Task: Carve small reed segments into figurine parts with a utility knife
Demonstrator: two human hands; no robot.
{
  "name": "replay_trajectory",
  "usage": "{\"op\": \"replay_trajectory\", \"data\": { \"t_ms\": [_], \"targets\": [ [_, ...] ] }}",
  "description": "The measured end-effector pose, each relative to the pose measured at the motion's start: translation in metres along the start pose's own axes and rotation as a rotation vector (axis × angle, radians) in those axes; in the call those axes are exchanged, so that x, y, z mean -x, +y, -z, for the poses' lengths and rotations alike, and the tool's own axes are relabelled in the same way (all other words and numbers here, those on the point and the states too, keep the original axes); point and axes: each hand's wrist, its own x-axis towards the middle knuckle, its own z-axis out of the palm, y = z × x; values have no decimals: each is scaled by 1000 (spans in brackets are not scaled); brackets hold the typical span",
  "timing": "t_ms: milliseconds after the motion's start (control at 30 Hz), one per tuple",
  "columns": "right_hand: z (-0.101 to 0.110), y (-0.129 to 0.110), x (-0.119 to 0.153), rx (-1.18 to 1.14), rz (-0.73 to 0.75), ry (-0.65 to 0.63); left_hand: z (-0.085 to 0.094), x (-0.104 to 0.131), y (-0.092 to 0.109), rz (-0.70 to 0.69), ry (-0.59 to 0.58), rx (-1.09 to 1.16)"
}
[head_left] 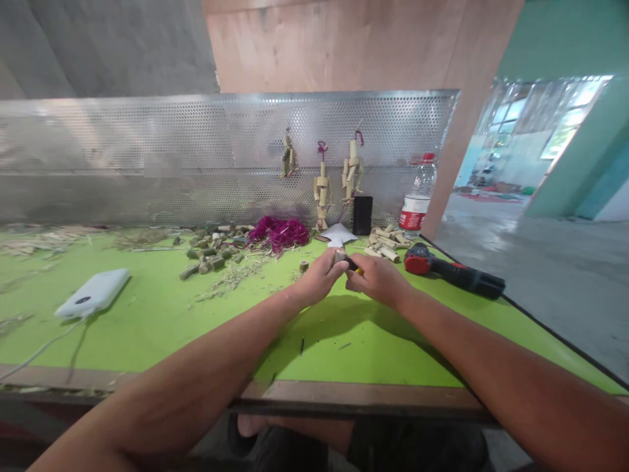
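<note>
My left hand [318, 275] is closed on a short, pale piece [339, 257] that looks like a bamboo piece, mostly covered by the fingers. Against it, my right hand [377, 278] grips a black-and-yellow handled tool [352, 263], perhaps a knife; its working end is hidden. Both hands meet above the green table top [339, 354]. Just beyond them lies a white, pointed paper-like sheet [339, 233]. A short bamboo piece [303, 266] stands left of my left hand. Cut bamboo pieces [386, 244] are heaped beyond my right hand.
Jointed bamboo figures [322, 190] hang at a perforated metal panel [221, 144]. Purple string [279, 235], green-barked pieces [209, 257] and shavings [230, 278] lie left. A cabled white power bank [93, 294], black phone-like slab [362, 215], bottle [417, 196] and power tool [455, 272] surround the work area.
</note>
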Motion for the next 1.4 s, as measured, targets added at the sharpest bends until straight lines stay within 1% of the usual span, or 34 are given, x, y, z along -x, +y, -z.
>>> {"op": "replay_trajectory", "data": {
  "t_ms": [100, 267, 467, 633, 833, 967, 1100, 1167, 1267, 1333, 1400],
  "targets": [
    [0, 0, 0, 34, -12, 13, 0, -1, -2, 15, 23, -47],
    [0, 0, -1, 8, -15, 26, -1, -1, -3, 21, 36, -71],
    [1, 0, -1, -23, 5, -9, 0, 1, -1, -24, -1, 7],
    [2, -1, -1, -82, 8, -32, 1, 1, 2, -25, -33, 22],
    [3, -2, 1, -26, -12, -2, 2, 0, 1, 23, 18, -83],
    [3, -2, 1, -14, -25, 4, 2, -1, 2, 49, 26, -139],
    [1, -1, 0, -18, -32, 30, 1, -1, 3, 60, 40, -137],
    [1, 0, -1, -23, -14, 17, 0, 0, 3, 46, 29, -86],
    [0, 0, -1, -41, 2, -16, 0, 1, 1, -15, -28, -4],
    [1, -1, -1, -49, -3, -26, 0, 2, 0, -41, -42, 4],
    [1, -2, 0, -40, -7, -17, 0, 1, -2, -45, -26, -25]
  ]
}}
